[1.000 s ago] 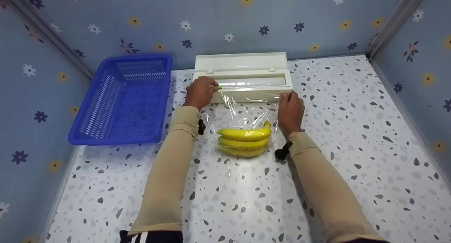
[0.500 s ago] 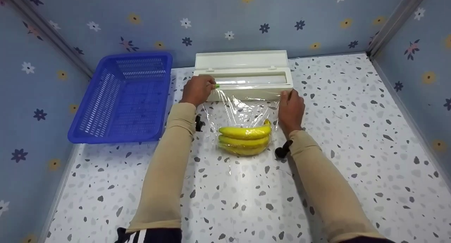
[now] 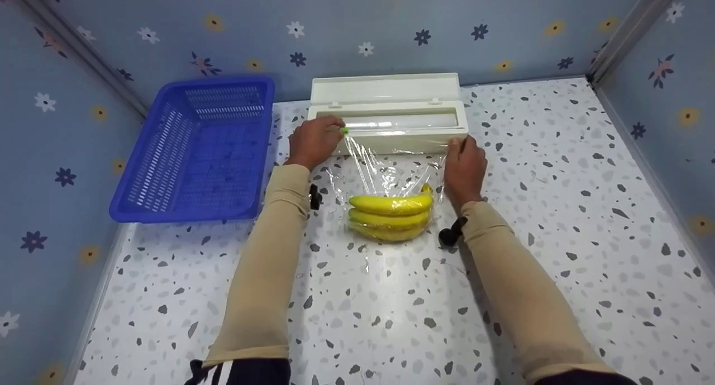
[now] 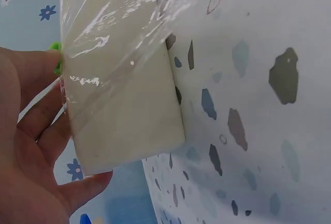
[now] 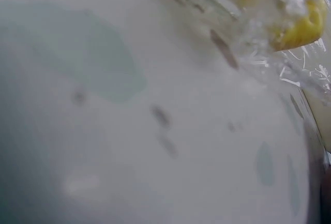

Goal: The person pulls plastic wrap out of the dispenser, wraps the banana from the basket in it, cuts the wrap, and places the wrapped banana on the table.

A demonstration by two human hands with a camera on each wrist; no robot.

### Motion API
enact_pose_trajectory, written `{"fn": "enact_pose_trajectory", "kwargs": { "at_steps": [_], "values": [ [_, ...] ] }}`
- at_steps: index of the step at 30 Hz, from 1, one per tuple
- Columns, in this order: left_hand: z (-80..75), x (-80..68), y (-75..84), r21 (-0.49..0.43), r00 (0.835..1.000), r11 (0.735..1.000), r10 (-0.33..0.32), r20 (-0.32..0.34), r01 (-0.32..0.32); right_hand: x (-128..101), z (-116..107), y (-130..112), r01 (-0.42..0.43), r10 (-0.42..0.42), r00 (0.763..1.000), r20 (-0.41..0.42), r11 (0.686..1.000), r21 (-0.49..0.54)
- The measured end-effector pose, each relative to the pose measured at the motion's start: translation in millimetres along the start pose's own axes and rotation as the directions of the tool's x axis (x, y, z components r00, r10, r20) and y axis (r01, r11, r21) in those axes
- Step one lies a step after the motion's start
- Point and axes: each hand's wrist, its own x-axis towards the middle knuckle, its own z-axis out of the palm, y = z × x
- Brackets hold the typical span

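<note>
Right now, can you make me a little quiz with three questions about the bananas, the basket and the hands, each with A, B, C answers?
1. Where are the bananas?
A. inside the basket
B. on the table in front of the cling film box, between the two hands
C. on top of the box

2. What colour is the basket?
A. blue
B. red
C. green

3. What is the cling film box like?
A. lid shut
B. lying upside down
C. lid open, with cling film pulled out over the bananas

Answers:
1 B, the bunch lies on the speckled table between the left hand and the right hand.
2 A, its mesh walls are blue.
3 C, the lid stands up at the back and film stretches from the box to the bananas.
</note>
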Motion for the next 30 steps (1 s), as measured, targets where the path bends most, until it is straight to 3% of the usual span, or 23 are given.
{"fn": "enact_pose_trajectory", "kwargs": {
  "at_steps": [10, 14, 25, 30],
  "values": [
    [13.8, 2.7, 0.6, -0.005, 0.992, 0.999, 0.043, -0.121, -0.044, 2.3, 0.5, 0.3, 0.024, -0.024, 1.0, -0.016, 0.999, 0.02],
    [17.7, 1.6, -3.1, 0.001, 0.986, 0.999, 0.052, -0.156, -0.052, 1.8, 2.0, 2.1, 0.03, -0.03, 0.999, -0.029, 0.999, -0.032],
    [25.7, -2.2, -15.6, -0.168, 0.972, 0.986, -0.022, -0.234, -0.018, 0.6, 0.0, 2.0, -0.006, 0.006, 1.0, 0.004, 1.0, -0.029],
    [32.0, -3.5, -16.6, -0.183, 0.957, 0.983, -0.035, -0.287, -0.019, -0.8, 0.5, 0.8, -0.016, 0.016, 1.0, 0.007, 0.999, -0.031]
  ]
}}
